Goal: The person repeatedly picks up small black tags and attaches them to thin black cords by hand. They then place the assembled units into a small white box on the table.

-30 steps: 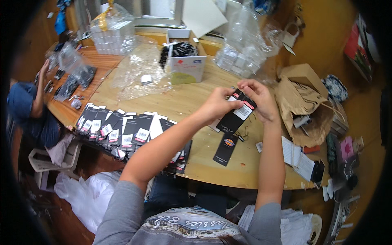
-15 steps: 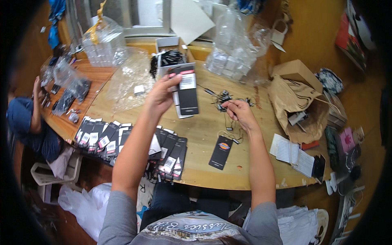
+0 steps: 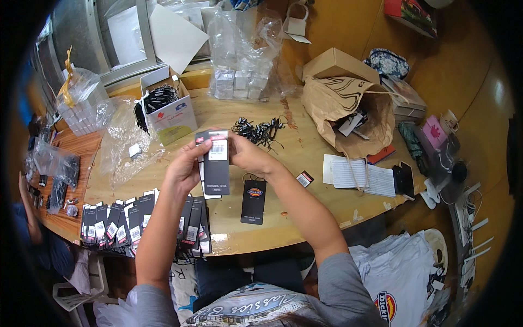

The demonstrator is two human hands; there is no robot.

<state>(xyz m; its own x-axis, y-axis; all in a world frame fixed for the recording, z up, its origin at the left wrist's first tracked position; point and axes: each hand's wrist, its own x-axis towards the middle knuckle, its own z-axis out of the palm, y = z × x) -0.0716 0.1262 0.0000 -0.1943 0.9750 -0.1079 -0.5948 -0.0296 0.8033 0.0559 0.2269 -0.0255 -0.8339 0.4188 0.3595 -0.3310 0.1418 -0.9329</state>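
Black hang tags [image 3: 217, 177] with a white barcode label are gripped in my left hand [image 3: 185, 166], its thumb across their upper front. My right hand [image 3: 248, 153] meets the top right edge of the tags, fingers bent. Its fingertips go behind the tags, so what they pinch is hidden. Below my right forearm a single black hang tag [image 3: 254, 204] with a looped string lies on the table. A tangle of black tag strings [image 3: 259, 131] sits beyond my right hand. Overlapping black hang tags [image 3: 131, 220] spread along the front edge, left of and under my left forearm.
A white carton [image 3: 177, 122] full of black strings stands behind my left hand. Plastic bags of small white boxes [image 3: 239, 82] lie at the back. On the right are an open brown paper bag [image 3: 348, 114] and lined paper [image 3: 376, 180]. Another person's arm [image 3: 30, 210] shows far left.
My right hand has moved left from the string tangle to the top of the tags. The left hand still holds them, now lower. The whole view has swung right.
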